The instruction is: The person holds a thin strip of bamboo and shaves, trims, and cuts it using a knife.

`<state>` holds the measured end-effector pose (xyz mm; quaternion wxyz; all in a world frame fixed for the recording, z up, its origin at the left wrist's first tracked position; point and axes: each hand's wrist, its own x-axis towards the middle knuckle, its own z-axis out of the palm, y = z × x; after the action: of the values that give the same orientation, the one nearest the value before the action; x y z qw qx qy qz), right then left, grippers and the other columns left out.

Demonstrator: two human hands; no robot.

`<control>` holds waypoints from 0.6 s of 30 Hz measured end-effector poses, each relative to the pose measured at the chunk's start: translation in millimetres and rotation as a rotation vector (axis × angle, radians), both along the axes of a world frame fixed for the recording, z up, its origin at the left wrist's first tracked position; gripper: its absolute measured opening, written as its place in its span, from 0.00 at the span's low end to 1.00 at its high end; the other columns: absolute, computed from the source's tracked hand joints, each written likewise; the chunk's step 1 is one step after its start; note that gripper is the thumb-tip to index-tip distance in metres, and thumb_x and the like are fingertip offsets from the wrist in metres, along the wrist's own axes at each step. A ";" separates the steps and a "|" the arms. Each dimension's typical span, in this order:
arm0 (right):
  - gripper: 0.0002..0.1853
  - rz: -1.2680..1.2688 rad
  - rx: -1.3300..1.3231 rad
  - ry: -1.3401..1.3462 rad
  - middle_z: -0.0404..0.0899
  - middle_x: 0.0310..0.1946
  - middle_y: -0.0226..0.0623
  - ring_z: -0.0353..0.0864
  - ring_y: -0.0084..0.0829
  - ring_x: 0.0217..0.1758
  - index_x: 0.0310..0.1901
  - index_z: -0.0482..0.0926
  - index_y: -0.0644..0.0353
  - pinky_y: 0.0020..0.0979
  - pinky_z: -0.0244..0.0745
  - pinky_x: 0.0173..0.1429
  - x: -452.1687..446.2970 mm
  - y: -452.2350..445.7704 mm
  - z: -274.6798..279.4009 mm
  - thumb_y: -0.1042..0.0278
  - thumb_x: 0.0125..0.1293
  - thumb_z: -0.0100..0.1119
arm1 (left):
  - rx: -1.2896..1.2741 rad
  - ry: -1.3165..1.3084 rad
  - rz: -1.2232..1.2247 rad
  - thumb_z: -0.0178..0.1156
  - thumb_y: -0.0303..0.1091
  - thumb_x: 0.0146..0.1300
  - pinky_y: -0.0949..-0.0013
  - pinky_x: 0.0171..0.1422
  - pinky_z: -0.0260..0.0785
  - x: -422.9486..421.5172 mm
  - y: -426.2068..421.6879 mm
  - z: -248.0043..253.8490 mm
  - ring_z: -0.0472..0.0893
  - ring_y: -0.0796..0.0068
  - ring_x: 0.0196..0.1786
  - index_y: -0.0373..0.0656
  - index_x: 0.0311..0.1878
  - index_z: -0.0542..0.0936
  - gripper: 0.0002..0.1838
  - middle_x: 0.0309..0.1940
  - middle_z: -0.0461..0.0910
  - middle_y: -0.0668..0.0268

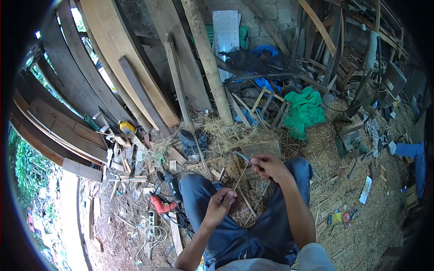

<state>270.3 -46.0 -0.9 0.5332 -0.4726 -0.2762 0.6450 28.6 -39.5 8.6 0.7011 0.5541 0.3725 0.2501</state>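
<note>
Thin stick [241, 178] and knife [242, 156] being held mid-frame, above the knees.

Lower end of the stick is being pinched by the left hand [219, 207], fingers curled closed, just below frame centre; upper end is being brought up against the right hand [271, 168], where the knife is being gripped in closed fingers, blade pointing to upper left; handle is being mostly hidden by the fingers, and whether the blade is touching the stick cannot be told. Red power tool [162, 205] is being left on the littered floor [120, 226], lower left; green plastic sheet [305, 110] is being seen upper right of centre; long planks [113, 40] are being propped upper left.
</note>
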 end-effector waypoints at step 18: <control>0.09 0.136 -0.034 -0.054 0.72 0.21 0.24 0.57 0.14 0.13 0.43 0.78 0.60 0.20 0.50 0.17 -16.4 3.8 -0.5 0.64 0.69 0.53 | 0.147 0.031 0.009 0.52 0.37 0.71 0.82 0.22 0.49 -2.3 6.2 -10.6 0.60 0.91 0.20 0.42 0.38 0.76 0.10 0.22 0.67 0.76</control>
<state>253.9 -42.2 -1.4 0.4727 -0.4787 -0.3110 0.6713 26.2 -33.3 -2.0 0.6514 0.6064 0.3665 0.2714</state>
